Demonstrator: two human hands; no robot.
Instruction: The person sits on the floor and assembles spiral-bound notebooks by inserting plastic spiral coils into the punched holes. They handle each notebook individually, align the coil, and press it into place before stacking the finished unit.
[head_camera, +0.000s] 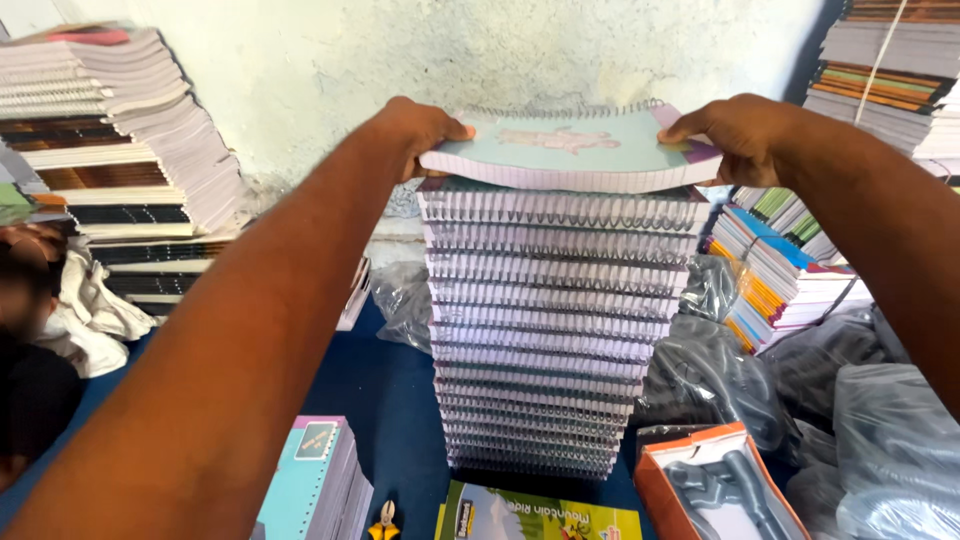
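So the pale blue spiral notebook (570, 150) is sitting right at the very top of a tall stack of spiral notebooks (550, 330), held at both short ends. Left hand (420, 130) is clamped on its left edge, thumb on the cover and fingers tucked under; right hand (735, 135) does the same on the right edge. Both hands are closed on it, so the notebook spans straight between them, wire binding on the far side.

Progress-wise, I'd say the pile is well along: lots of notebooks are already stacked with their coils facing the camera. The top one looks slightly bowed and not fully settled, so I'd guess it's partway between held and resting. Can't tell if it touches the one below all the way across.

Below the left arm there's a smaller pile with a light blue cover (315, 480), and yellow-handled pliers (384, 520) just beside it. Under the right arm sits an orange box (715, 485) and grey plastic bags (870, 440). More stacks of colourful notebooks (785, 270) lie beyond the right hand.
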